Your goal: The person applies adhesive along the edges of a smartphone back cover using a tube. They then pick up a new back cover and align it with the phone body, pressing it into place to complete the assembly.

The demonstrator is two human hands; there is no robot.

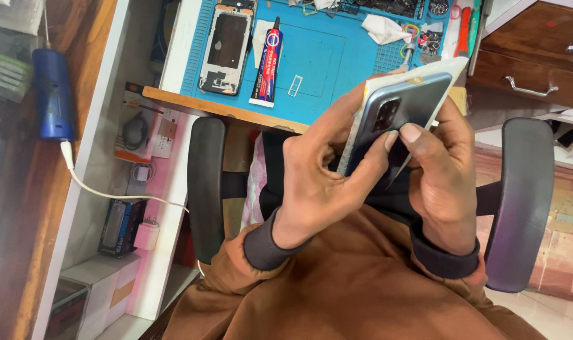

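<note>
Seated at a repair bench, I see my left hand [321, 182] curled around a grey-blue phone back cover [403, 110], its thumb pressed flat on the panel just beside the camera block and its fingers folded behind the lower edge. My right hand [441, 170] closes on the cover from 3 o'clock, thumb tip meeting the left thumb on the glossy face; a thin dark sliver shows beneath that thumb, possibly a prying tool, though the view is too poor to be sure. The cover sits tilted over my lap, its top corner pointing toward 1 o'clock, with a pale layer behind it. At 12 o'clock lies the blue work mat [311, 56], its near edge just past my knuckles. On it rest an opened phone frame [226, 47] at 11 o'clock, a glue tube [269, 60] beside it and a small metal SIM tray [295, 85]. Two chair armrests [206, 186] flank my forearms at 9 and 3 o'clock, hemming in sideways room. A blue cylindrical device [52, 94] with a white cable [103, 192] hangs at 10 o'clock, and wooden drawers [532, 56] stand at 2 o'clock.
</note>
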